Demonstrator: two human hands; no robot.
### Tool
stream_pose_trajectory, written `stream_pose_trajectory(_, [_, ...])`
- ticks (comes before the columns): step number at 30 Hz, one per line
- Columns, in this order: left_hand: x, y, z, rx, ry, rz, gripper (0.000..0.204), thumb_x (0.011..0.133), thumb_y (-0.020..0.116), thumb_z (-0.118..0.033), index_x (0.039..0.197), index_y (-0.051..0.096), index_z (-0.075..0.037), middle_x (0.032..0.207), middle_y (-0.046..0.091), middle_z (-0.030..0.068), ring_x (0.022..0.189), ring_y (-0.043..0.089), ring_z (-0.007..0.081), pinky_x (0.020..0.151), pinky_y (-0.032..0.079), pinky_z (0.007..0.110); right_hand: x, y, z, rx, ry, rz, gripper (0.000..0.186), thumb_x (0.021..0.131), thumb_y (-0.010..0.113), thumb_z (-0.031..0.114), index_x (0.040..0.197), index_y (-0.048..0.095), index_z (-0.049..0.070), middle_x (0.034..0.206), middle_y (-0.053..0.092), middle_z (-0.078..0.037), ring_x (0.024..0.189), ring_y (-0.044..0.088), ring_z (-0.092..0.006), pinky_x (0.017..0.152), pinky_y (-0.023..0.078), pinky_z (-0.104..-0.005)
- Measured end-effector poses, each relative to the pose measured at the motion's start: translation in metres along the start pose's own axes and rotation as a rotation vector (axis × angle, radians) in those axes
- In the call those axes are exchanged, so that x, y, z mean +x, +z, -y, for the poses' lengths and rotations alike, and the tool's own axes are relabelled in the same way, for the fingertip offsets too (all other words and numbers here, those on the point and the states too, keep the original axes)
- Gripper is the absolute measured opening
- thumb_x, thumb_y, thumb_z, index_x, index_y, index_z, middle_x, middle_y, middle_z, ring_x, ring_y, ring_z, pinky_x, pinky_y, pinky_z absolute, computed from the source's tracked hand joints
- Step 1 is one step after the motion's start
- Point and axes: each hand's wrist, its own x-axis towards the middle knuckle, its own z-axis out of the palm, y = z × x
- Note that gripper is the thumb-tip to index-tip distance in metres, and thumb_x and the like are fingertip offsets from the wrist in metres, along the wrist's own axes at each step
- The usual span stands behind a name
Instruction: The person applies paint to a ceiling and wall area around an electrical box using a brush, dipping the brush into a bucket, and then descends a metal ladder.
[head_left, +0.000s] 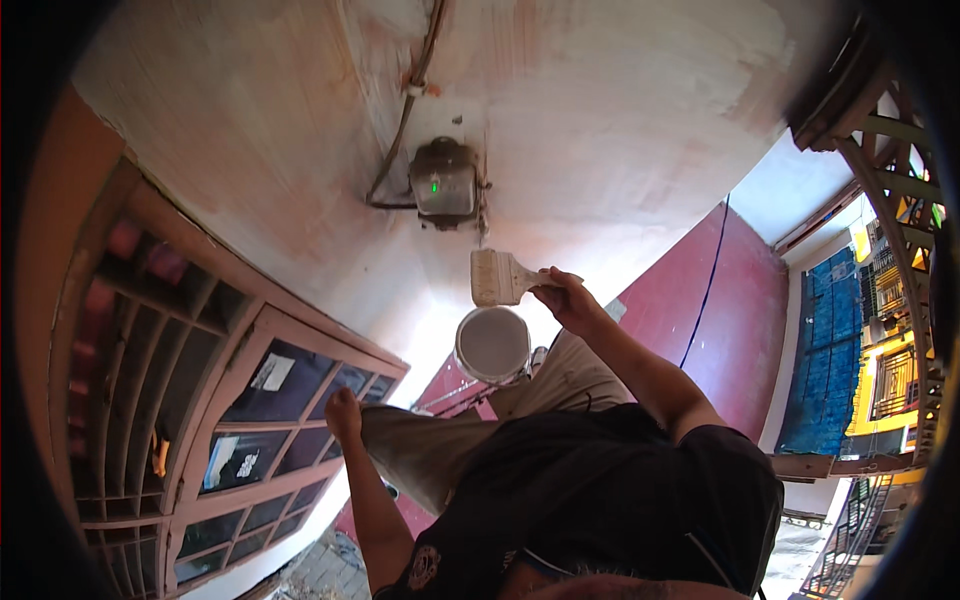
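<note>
My right hand (568,300) is closed round the handle of a wide paintbrush (495,277). Its bristles point left and look coated in whitish paint. Just below the brush is a round white paint bucket (492,346), its inside pale; what it rests on is hidden. My left hand (343,412) is out to the left in front of the window panes, its fingers curled in. Whether it grips anything does not show. Ahead of me the wall (580,130) is covered in streaky whitish paint with pinkish patches showing through.
On the wall sits an electric meter (445,185) with a green light, fed by a cable (425,60). A pink-framed window (265,420) and louvred slats (130,370) are at left. Right lie a reddish floor (735,290), a dark cord (708,290) and a lattice railing (900,190).
</note>
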Motion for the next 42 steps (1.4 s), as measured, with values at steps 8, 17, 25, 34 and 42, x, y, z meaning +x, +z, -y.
stream_pose_trajectory(8, [0.006, -0.001, -0.014, 0.036, 0.052, 0.022, 0.045, 0.094, 0.048, -0.037, 0.083, 0.069, 0.002, 0.09, 0.068, 0.0273, 0.086, 0.064, 0.0489, 0.08, 0.049, 0.057, 0.01, 0.145, 0.143, -0.301, -0.721, -0.066, 0.044, 0.094, 0.071, 0.02, 0.122, 0.059, -0.012, 0.12, 0.064, -0.018, 0.11, 0.064, -0.0255, 0.098, 0.055, -0.0396])
stream_pose_trajectory(17, [0.004, -0.006, -0.013, 0.02, 0.06, 0.006, 0.046, 0.096, 0.048, -0.037, 0.086, 0.07, 0.002, 0.092, 0.069, 0.0276, 0.088, 0.065, 0.0481, 0.082, 0.05, 0.057, 0.057, 0.244, 0.195, -0.846, -1.273, -0.17, 0.024, 0.092, 0.071, 0.014, 0.112, 0.071, 0.001, 0.102, 0.072, -0.011, 0.094, 0.068, -0.0171, 0.086, 0.054, -0.029])
stream_pose_trajectory(25, [0.001, -0.01, -0.021, -0.023, -0.023, 0.036, 0.045, 0.096, 0.048, -0.037, 0.086, 0.07, 0.001, 0.093, 0.069, 0.0266, 0.09, 0.065, 0.0471, 0.082, 0.05, 0.056, 0.051, 0.246, 0.209, -1.14, -1.537, -0.352, 0.021, 0.093, 0.071, 0.018, 0.108, 0.073, 0.003, 0.097, 0.074, -0.011, 0.09, 0.067, -0.0153, 0.083, 0.052, -0.0279])
stream_pose_trajectory(34, [0.004, -0.008, -0.017, 0.01, 0.0, 0.051, 0.045, 0.095, 0.048, -0.038, 0.087, 0.071, 0.0, 0.094, 0.069, 0.0256, 0.091, 0.065, 0.047, 0.083, 0.049, 0.056, 0.002, 0.234, 0.21, -1.197, -1.627, -0.613, 0.017, 0.091, 0.07, 0.01, 0.106, 0.071, 0.003, 0.098, 0.073, -0.013, 0.087, 0.069, -0.0215, 0.077, 0.053, -0.0322])
stream_pose_trajectory(42, [-0.005, -0.009, -0.024, -0.055, -0.028, -0.007, 0.043, 0.094, 0.049, -0.037, 0.085, 0.07, 0.0, 0.093, 0.069, 0.0262, 0.089, 0.064, 0.0481, 0.081, 0.048, 0.057, 0.068, 0.283, 0.168, -1.195, -1.571, -0.244, 0.02, 0.092, 0.071, 0.015, 0.109, 0.071, 0.004, 0.102, 0.072, -0.012, 0.091, 0.068, -0.0195, 0.076, 0.051, -0.029])
